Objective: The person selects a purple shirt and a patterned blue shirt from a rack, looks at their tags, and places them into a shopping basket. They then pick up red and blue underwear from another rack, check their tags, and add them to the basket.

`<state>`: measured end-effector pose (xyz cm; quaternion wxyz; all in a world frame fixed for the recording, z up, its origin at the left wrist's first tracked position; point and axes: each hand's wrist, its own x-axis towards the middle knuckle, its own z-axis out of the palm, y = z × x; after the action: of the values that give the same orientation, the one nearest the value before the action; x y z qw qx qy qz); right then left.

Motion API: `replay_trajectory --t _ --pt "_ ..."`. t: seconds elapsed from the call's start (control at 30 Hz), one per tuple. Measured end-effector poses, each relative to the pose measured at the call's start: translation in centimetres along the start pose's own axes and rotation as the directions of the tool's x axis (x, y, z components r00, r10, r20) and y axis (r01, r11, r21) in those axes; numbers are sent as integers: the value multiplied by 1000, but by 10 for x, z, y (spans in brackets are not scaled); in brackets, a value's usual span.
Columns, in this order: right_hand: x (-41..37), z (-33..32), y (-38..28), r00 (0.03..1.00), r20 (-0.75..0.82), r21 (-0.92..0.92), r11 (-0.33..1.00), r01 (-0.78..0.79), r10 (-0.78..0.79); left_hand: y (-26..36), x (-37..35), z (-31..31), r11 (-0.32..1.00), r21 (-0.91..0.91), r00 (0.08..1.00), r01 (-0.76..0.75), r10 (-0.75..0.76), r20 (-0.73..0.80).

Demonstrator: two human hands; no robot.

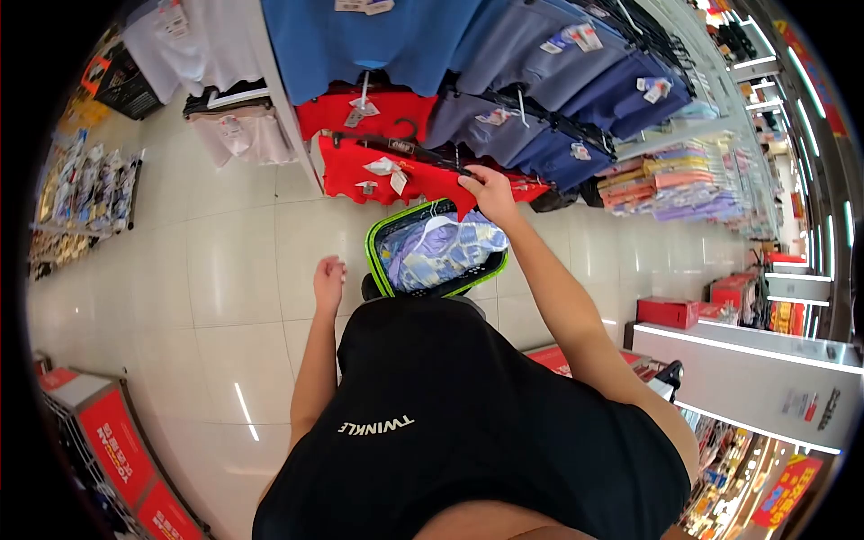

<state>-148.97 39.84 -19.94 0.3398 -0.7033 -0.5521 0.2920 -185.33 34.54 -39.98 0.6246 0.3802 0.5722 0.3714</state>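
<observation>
My right hand (489, 193) is closed on the black hanger of a red garment (360, 173) at the front of the lower rack. White tags hang from this garment. Down on the left, my left hand (330, 273) hangs over the floor, its fingers curled; whether anything is in them is too small to tell. Between the hands stands a dark basket with a bright green rim (374, 236). Inside it lies a blue, white and purple patterned garment (441, 256) with a white hanger.
Blue shorts (378, 45) and grey-blue shorts (540, 54) hang above. Folded or hung pastel clothes (675, 180) are at the right. A white counter (747, 360) with a red box (667, 312) stands lower right. Red-panelled bins (117, 441) stand lower left on the tiled floor (225, 261).
</observation>
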Motion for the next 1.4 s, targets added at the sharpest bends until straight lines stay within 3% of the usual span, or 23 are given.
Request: replay_trajectory --t 0.1,0.17,0.2,0.3,0.37,0.53,0.6,0.63,0.7,0.83,0.93,1.03,1.2,1.4 --pt "-38 -10 -10 1000 13 48 999 -26 25 60 16 17 996 45 996 -83 82 21" --pt "-60 -20 -17 983 155 97 989 -110 95 95 20 32 971 -14 972 -237 237 3" --pt "-72 -25 -23 978 165 94 986 -141 124 109 22 36 971 -3 970 -241 241 18" --pt "-99 -35 -21 956 238 158 964 -214 174 142 26 46 962 -93 958 -258 267 107" --pt "-114 -42 -31 954 229 235 939 -250 196 160 23 51 958 -91 914 -271 286 287" --pt "-135 -65 -30 951 200 346 891 -293 235 191 7 68 924 -36 897 -381 378 229" --pt "-138 -75 -36 951 194 366 881 -298 241 200 5 73 871 -102 855 -481 492 164" --pt "-138 -81 -38 950 209 391 871 -297 230 204 6 70 872 -92 855 -481 490 169" --pt "-135 -88 -41 949 227 423 856 -298 218 211 7 61 949 -138 894 -283 313 321" --pt "-125 -88 -26 964 82 473 841 -261 253 220 3 64 923 -278 874 -265 351 336" --pt "-117 -83 -27 934 20 724 638 -260 358 226 -1 66 868 -469 908 -160 316 276" --pt "-112 -77 -21 914 10 780 569 -261 406 213 8 55 916 -368 918 -161 276 286" --pt "-121 -70 -1 899 60 742 584 -331 433 189 -7 54 981 -173 942 -85 136 307" --pt "-135 -65 17 887 93 794 504 -341 452 160 -17 53 993 -109 958 -36 66 279"
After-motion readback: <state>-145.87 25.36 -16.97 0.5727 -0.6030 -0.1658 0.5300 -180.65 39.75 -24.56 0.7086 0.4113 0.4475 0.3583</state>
